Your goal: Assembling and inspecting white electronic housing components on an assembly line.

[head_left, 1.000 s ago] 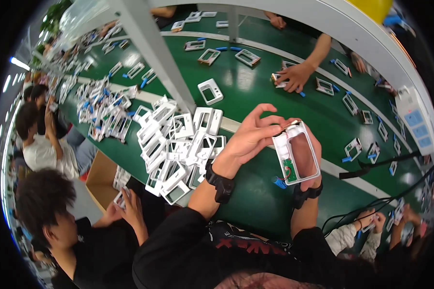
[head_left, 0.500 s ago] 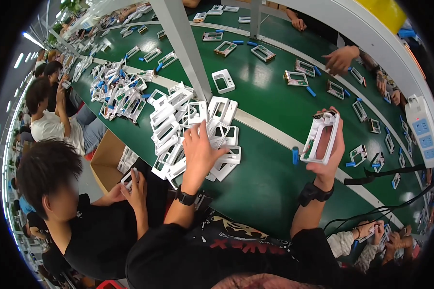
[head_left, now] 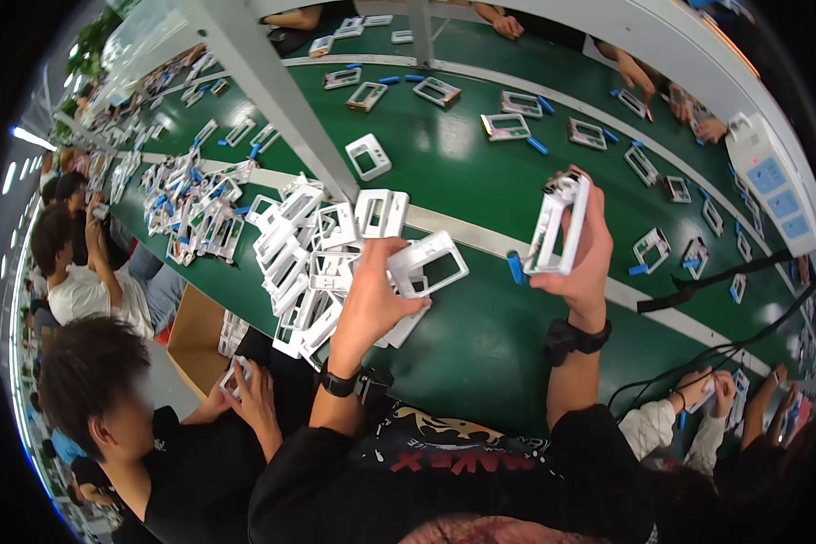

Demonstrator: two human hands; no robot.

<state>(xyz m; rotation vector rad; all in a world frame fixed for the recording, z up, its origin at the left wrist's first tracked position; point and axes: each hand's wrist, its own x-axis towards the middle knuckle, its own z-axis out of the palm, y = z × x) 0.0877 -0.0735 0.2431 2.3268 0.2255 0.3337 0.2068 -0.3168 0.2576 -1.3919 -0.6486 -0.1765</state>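
In my left hand (head_left: 369,295), thumb and fingers close on an empty white plastic frame (head_left: 410,260), tilted above the table at the right side of a heap of similar white frames (head_left: 292,243). My right hand (head_left: 592,258) grips the side of another white plastic frame (head_left: 574,234), raised nearly upright with its window toward the left. Small parts and a bit of green board show inside that frame. Close beside its lower left corner is a blue cylinder (head_left: 516,267); whether a wire joins them I cannot tell.
A grey metal post (head_left: 281,100) rises behind the heap. Frames with blue cylinders (head_left: 195,204) are piled farther left; others lie along the green table (head_left: 462,354). A power strip (head_left: 771,186) and black cables (head_left: 716,281) are at right. A co-worker (head_left: 199,453) sits close at left.
My left hand has taken hold of a white frame from the heap. My right hand still holds its frame, now turned more edge-on. The whole view has shifted slightly.
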